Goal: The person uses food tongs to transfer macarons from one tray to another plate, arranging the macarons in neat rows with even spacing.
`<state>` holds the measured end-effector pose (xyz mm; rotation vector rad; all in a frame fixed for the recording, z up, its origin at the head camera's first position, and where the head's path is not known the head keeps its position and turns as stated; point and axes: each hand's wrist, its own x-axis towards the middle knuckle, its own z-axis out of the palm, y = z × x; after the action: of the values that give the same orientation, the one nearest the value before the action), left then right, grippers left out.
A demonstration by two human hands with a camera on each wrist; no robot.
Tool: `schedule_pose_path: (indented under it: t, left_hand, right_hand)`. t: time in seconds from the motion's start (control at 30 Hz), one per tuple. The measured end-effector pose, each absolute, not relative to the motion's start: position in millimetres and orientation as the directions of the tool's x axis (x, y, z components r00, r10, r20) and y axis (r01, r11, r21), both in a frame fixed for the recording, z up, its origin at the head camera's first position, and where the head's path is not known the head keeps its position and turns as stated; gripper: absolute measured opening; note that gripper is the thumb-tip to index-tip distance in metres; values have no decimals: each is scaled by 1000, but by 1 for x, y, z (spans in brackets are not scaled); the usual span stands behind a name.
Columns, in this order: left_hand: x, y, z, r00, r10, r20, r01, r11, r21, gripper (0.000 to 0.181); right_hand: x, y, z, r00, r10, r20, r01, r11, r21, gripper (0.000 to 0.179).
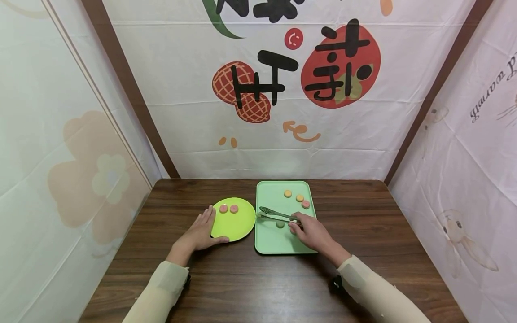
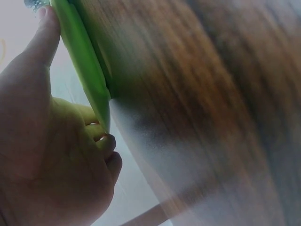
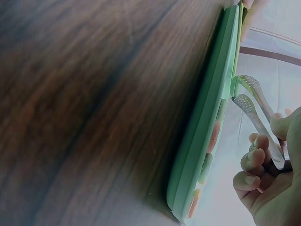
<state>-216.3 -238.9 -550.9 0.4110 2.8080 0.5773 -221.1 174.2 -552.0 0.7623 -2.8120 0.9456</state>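
Note:
My left hand (image 1: pixel 200 229) lies along the left rim of a round lime-green plate (image 1: pixel 238 229), its fingers straight and its thumb at the front edge. Two pink macarons (image 1: pixel 234 209) sit on that plate. With curled fingers my right hand (image 1: pixel 312 230) holds metal food tongs (image 1: pixel 278 214) over a mint-green tray (image 1: pixel 268 242). The tongs' tips are apart, with nothing between them, and point left toward the plate. On the tray, a green macaron (image 1: pixel 280 224) lies just under the tongs. Farther back are two yellow macarons (image 1: pixel 287 194) and a pink macaron (image 1: pixel 305 204).
Plate and tray stand side by side on a dark wooden table (image 1: pixel 226 282). Printed cloth walls (image 1: pixel 194 148) enclose the table at the back and both sides. In the right wrist view, the tray's raised rim (image 3: pixel 202 117) partly hides the macarons.

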Motion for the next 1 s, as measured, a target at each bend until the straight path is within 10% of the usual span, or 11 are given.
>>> schedule_pose_path:
  t: [1.0]
  left_hand:
    - [-218, -239, -552, -931, 316, -183, 225, 891, 394, 128]
  right_hand:
    - [-231, 158, -549, -871, -441, 217, -481, 674, -561, 34]
